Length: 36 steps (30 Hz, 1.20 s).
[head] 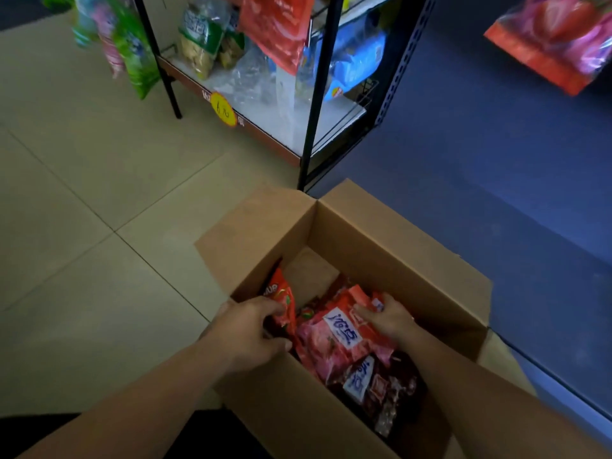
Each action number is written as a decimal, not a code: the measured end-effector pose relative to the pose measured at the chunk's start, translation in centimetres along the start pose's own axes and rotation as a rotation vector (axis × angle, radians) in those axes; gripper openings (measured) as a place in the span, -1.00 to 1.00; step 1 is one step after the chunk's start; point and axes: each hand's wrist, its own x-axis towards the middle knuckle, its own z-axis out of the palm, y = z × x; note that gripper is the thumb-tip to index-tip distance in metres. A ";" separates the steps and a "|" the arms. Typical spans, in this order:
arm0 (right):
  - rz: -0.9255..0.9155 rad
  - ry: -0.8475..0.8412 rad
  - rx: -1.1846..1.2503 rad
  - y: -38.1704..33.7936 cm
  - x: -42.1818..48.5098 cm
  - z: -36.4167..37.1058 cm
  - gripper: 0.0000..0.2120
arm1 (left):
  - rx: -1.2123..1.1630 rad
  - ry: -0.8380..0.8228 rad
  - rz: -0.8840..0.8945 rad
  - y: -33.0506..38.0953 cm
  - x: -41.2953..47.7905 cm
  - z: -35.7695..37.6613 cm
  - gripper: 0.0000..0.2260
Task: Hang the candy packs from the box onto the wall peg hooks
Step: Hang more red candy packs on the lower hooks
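An open cardboard box (381,233) stands on the floor in front of me, holding several red and pink candy packs. My left hand (251,332) reaches over the box's left wall and its fingers close on an upright red pack (283,301). My right hand (385,318) lies inside the box and grips the top edge of a pink pack with a white label (337,339). A darker red pack (374,385) lies nearer to me in the box. One red and pink strawberry pack (559,38) hangs high on the blue wall at the upper right.
A black-framed display rack (318,94) with snack bags and a yellow price tag (223,109) stands just beyond the box. More bags (129,48) hang at its left side. Beige tiled floor (82,193) spreads to the left; the blue wall panel (496,160) runs along the right.
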 end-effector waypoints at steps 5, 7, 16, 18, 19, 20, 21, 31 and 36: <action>-0.067 0.139 -0.495 -0.3 -0.2 0.3 -0.32 | -0.050 0.029 -0.061 0.6 -0.1 0.1 -0.48; -0.096 0.103 -0.547 -0.7 -0.2 0.7 -0.40 | -0.069 0.026 -0.057 0.3 0.0 0.0 -0.49; 0.116 -0.053 -0.167 0.0 -1.0 0.9 -0.26 | -0.021 0.013 -0.010 -0.9 1.0 0.7 -0.39; 0.037 -0.088 0.080 0.4 -1.1 1.3 -0.27 | 0.021 0.010 -0.003 -0.9 1.2 0.6 -0.37; -0.018 -0.095 0.133 0.0 -1.9 1.1 -0.39 | 0.041 0.005 -0.009 -0.8 1.2 0.5 -0.37; -0.078 -0.110 0.147 -0.4 -2.7 0.7 -0.54 | 0.065 -0.001 -0.015 -0.4 1.1 0.2 -0.38; -0.145 -0.136 0.133 -0.9 -3.8 0.0 -0.65 | 0.099 -0.010 -0.017 0.3 0.9 -0.2 -0.40; -0.547 -0.316 0.119 -5.5 -17.3 -13.3 -0.86 | -0.622 -0.010 0.302 12.6 -1.7 -5.8 -0.24; -0.535 -0.457 0.386 -5.0 -23.0 -20.0 -0.56 | -0.758 0.135 0.398 17.9 -4.0 -10.0 -0.66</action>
